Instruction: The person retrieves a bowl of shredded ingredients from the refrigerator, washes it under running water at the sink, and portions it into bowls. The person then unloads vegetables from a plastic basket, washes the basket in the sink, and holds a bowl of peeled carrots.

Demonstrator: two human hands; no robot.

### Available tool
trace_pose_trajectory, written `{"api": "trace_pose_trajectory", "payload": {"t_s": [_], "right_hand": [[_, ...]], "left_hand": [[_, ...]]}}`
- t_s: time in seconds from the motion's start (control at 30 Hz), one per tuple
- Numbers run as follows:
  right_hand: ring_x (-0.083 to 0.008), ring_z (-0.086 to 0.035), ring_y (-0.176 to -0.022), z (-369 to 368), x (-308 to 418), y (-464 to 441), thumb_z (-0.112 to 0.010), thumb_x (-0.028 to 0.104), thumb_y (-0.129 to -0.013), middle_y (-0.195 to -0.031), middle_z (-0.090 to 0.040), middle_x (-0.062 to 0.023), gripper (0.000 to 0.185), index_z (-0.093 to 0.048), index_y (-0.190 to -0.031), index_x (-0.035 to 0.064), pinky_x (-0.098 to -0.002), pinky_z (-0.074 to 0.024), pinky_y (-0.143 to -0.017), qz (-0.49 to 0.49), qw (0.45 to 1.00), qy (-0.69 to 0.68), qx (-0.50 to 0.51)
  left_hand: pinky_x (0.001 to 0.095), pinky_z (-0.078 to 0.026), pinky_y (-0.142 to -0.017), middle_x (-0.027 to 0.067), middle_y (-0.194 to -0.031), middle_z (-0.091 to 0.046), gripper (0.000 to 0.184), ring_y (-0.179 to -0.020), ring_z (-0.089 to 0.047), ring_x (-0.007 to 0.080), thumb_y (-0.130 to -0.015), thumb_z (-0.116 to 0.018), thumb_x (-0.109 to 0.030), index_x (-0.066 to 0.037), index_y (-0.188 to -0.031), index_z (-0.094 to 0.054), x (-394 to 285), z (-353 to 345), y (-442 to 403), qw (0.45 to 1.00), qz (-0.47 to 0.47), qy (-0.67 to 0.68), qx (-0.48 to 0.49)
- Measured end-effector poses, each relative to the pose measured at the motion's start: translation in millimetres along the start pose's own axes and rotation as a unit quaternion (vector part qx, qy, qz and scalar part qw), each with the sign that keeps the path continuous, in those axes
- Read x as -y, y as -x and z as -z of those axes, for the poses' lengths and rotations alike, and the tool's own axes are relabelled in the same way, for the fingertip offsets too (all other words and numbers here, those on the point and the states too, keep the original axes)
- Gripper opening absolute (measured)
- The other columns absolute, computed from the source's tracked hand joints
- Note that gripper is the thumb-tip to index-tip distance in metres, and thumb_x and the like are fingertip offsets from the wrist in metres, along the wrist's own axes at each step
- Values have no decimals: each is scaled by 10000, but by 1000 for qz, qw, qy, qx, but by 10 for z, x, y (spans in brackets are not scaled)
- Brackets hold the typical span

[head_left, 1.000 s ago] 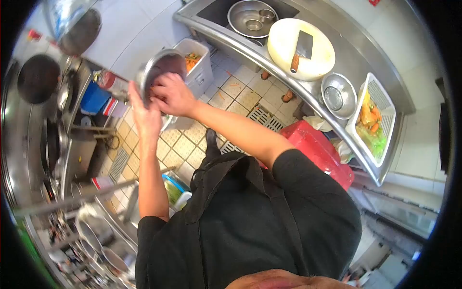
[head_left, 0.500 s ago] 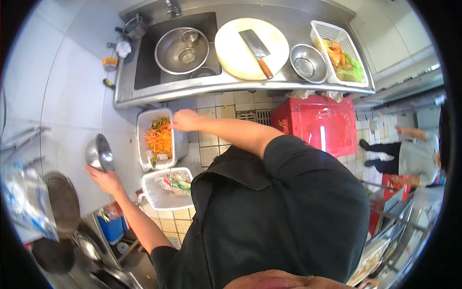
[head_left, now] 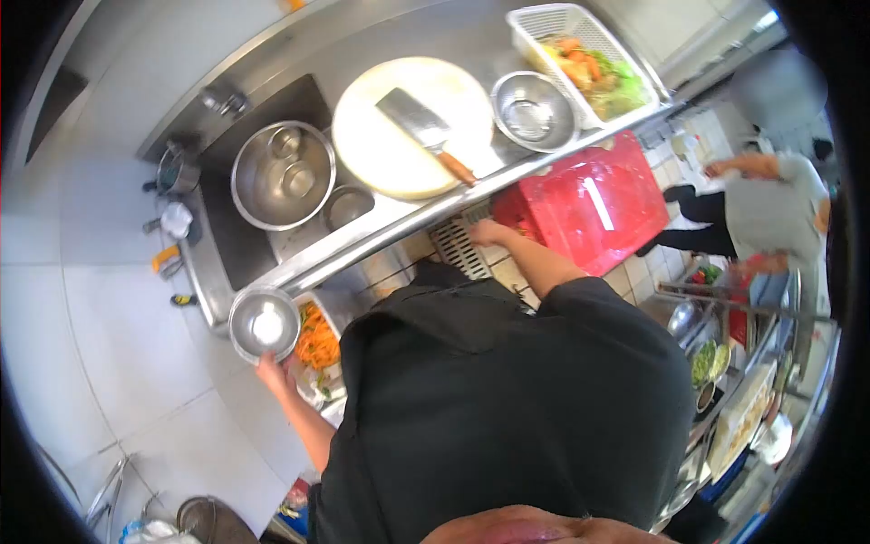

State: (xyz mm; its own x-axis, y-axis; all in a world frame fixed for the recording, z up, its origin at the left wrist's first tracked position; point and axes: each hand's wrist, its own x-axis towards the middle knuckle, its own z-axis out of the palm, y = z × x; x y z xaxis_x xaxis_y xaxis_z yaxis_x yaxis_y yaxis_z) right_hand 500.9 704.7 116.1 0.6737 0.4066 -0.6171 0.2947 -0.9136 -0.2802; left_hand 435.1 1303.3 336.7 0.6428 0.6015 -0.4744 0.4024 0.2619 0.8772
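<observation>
My left hand (head_left: pixel 272 374) grips the rim of a shiny metal bowl (head_left: pixel 264 326), its inside facing up. The bowl is at the sink's front left corner and overlaps the edge of a white bin. Orange vegetable shreds, likely carrot peelings (head_left: pixel 317 337), fill that bin just right of the bowl. My right hand (head_left: pixel 490 233) hangs low in front of the counter, over the floor drain (head_left: pixel 460 249) and close to a red box (head_left: pixel 594 204). Its fingers look loosely bent, with nothing visible in them.
On the counter, a cleaver (head_left: pixel 421 131) lies on a round cutting board (head_left: pixel 362 163). Beside it stand a metal bowl (head_left: pixel 535 111) and a white basket (head_left: pixel 535 36) of vegetables. The sink (head_left: pixel 240 258) holds a large bowl (head_left: pixel 258 210). Another person (head_left: pixel 770 213) stands at the right.
My left hand has brought the bowl from beside the wall to the sink corner, turning it upright. My right hand has moved from the shreds bin rightward toward the red box. The view has rotated.
</observation>
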Motion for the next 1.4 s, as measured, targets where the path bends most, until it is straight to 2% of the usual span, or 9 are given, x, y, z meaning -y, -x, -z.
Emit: {"api": "trace_pose_trajectory", "payload": {"t_s": [0.1, 0.13, 0.17, 0.37, 0.5, 0.63, 0.73, 1.07, 1.4], "right_hand": [[-287, -665, -843, -381, -244, 37, -765, 208, -678, -936, -690, -108, 318, -699, -961, 79, -430, -516, -715, 142, 982, 99, -76], [-245, -661, -805, -242, -50, 168, -748, 209, -711, -887, -678, -83, 284, -690, -958, 82, -404, -512, -670, -42, 982, -172, -71], [-203, -657, -767, -146, 109, 351, -731, 209, -744, -839, -665, -58, 249, -681, -955, 86, -379, -507, -626, -229, 872, -428, -61], [-155, -630, -696, 230, 507, 1170, -661, 237, -833, -816, -642, -27, 220, -624, -1007, 107, -309, -498, -593, -310, 589, -716, -212], [-181, -644, -741, 743, 329, 1646, -578, 241, -914, -923, -648, -45, 230, -596, -1093, 99, -344, -519, -609, -302, 260, -809, -432], [-176, -632, -781, 1239, -54, 1991, -579, 264, -933, -928, -640, -59, 231, -585, -1085, 90, -336, -539, -684, -317, 239, -737, -547], [-178, -629, -783, 1492, -303, 2110, -584, 282, -935, -922, -637, -69, 257, -583, -1078, 68, -327, -536, -678, -294, 208, -726, -586], [-245, -625, -862, 1875, -1760, 2040, -708, 269, -851, -1061, -577, -146, 430, -541, -1135, -6, -344, -543, -646, -299, 88, -719, -621], [-311, -634, -814, 2148, -2403, 2239, -612, 27, -844, -972, -577, -218, 299, -527, -1107, -88, -446, -604, -636, -276, 75, -710, -643]], "left_hand": [[404, -598, -520, 161, -946, -597, 366, -715, -650, 286, -781, -515, -56, 55, -1129, -494, -441, -631, -321, 993, -55, -66, 85], [396, -592, -507, 175, -945, -600, 359, -686, -648, 291, -777, -514, -51, 59, -1118, -488, -529, -811, -543, 992, -22, -80, 91], [408, -593, -511, 196, -931, -599, 360, -658, -649, 304, -777, -510, -49, 65, -1118, -485, -630, -1025, -700, 989, -2, -104, 108], [420, -611, -557, 194, -981, -579, 387, -708, -650, 319, -766, -511, -58, 105, -1117, -507, -493, -1978, -2113, 952, 40, -197, 231], [410, -595, -551, 235, -1061, -579, 413, -760, -658, 349, -863, -529, -116, 98, -1207, -446, -268, -2437, -2779, 944, 103, -229, 215], [533, -550, -734, 279, -1124, -578, 549, -965, -631, 417, -854, -646, -201, 128, -1244, -443, -624, -2785, -2264, 950, 78, -292, 80], [417, -421, -1000, 329, -1284, -504, 700, -1164, -544, 385, -806, -724, -225, 139, -1308, -400, -369, -2804, -2420, 915, -142, -362, 106], [271, -450, -621, 88, -1018, -609, 427, -843, -600, 152, -885, -589, -72, 0, -1294, -487, -617, -2792, -1445, 881, -127, -344, 298], [262, -502, -714, 93, -1148, -599, 332, -856, -629, 149, -917, -544, -42, 33, -1241, -541, -1116, -3511, -538, 828, -204, -317, 415]]}}
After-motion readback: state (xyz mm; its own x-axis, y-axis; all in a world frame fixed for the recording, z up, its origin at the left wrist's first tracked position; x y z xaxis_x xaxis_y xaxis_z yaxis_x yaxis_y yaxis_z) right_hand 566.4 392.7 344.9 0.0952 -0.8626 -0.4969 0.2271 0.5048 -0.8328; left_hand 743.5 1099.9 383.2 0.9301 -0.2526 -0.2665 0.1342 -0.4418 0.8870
